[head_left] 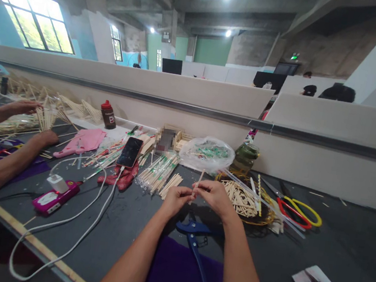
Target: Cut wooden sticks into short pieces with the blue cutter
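Both my hands meet above the dark table around a short, pale wooden stick (201, 177), which stands nearly upright. My left hand (177, 200) pinches it low down, while the fingers of my right hand (213, 195) close on it from the other side. Just below them lies a blue plier-like cutter (195, 228), its long handle resting over purple cloth. To the right of my right hand, a round basket (264, 218) holds many short cut sticks (239, 198). Left of my hands are a small pile of short sticks (171, 184) and plastic-wrapped bundles of longer sticks (157, 172).
A phone (130, 152) on a white cable, a pink power strip (55, 197) and a bottle (108, 115) stand left. Scissors (292, 212) lie right, near a glass jar (245, 157) and a plastic bag (207, 154). At far left, a co-worker's hands (45, 138) hold bundled sticks.
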Tool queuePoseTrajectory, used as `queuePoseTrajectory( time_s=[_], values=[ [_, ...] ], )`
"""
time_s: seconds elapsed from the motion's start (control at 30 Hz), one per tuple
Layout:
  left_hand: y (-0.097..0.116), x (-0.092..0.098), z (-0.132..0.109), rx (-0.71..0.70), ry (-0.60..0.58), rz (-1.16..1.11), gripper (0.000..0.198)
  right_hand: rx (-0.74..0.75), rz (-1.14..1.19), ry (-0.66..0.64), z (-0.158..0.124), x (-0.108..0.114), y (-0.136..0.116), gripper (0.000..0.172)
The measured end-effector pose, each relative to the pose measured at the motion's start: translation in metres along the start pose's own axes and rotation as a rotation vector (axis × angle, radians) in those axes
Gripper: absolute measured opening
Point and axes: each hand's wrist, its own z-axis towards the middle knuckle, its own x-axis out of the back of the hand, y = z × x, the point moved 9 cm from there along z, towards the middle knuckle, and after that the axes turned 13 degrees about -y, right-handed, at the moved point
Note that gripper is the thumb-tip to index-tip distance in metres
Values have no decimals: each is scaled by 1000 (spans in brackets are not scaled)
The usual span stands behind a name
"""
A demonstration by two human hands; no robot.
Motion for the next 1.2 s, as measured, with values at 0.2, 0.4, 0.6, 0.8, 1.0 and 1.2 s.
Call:
queuePoseTrajectory(
  time_s=[0.2, 0.4, 0.6, 0.8, 1.0, 1.2],
  values=[
    [-3, 2, -1, -1, 14, 8, 21, 9, -33, -5, 1, 1, 0, 20],
    [-1, 2, -1, -8, 2, -4, 21, 11, -88, -1, 3, -2, -7, 19],
    [3, 5, 0, -6, 69, -78, 19, -13, -77, 15, 4, -1, -4, 16],
    [5, 8, -1, -26, 84, -42, 12, -16, -74, 60, 3, 4, -3, 16],
    [3, 3, 2, -52, 56, -225, 18, 7, -98, 64, 3, 3, -10, 16],
    [-1, 4, 2, -36, 94, -214, 13, 3, -85, 62, 3, 4, -8, 16]
  ],
)
